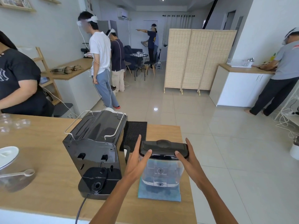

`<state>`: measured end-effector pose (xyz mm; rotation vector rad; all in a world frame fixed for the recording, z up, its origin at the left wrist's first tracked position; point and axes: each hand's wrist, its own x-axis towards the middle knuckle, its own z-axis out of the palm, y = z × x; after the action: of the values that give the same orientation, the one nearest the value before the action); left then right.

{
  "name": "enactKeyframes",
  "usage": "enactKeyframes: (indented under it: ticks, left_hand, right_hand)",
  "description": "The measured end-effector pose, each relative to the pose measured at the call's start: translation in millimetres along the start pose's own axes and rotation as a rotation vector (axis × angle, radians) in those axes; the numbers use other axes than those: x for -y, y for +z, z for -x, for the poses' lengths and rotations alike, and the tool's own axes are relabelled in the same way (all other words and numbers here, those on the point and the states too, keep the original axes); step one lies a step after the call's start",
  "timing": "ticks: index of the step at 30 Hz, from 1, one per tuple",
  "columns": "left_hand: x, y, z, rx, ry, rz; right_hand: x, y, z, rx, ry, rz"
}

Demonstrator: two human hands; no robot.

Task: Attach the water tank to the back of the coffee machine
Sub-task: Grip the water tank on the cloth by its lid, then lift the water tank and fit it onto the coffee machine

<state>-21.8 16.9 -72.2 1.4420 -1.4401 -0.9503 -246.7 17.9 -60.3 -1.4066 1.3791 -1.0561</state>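
A clear water tank (162, 172) with a black lid (163, 147) stands upright on a blue cloth (159, 194) on the wooden counter. My left hand (137, 160) presses its left side, thumb on the lid's front edge. My right hand (188, 157) holds its right side, thumb on the lid. The black coffee machine (97, 147) stands just left of the tank, its back facing me, with an empty tank base (97, 183) at the bottom.
A black rubber mat (135, 132) lies behind the tank. A power cord (80, 209) runs off the counter's near edge. Clear cups (14, 123), a white lid (8, 155) and a scoop (21, 173) sit at the left. Several people stand around the room.
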Motion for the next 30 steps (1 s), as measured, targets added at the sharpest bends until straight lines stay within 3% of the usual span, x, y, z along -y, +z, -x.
enactKeyframes:
  ticks: [7,21,30]
  left_hand:
    - [14,-2,-1,-0.005,0.078,-0.066]
    - [-2,4,10,0.031,-0.079,-0.025]
    - [-28,-16,41,-0.012,0.081,0.18]
  right_hand:
    - [-10,3,2,-0.037,-0.009,0.02]
    - [-5,15,13,-0.082,0.002,-0.051]
    - [33,16,48,-0.115,-0.104,-0.085]
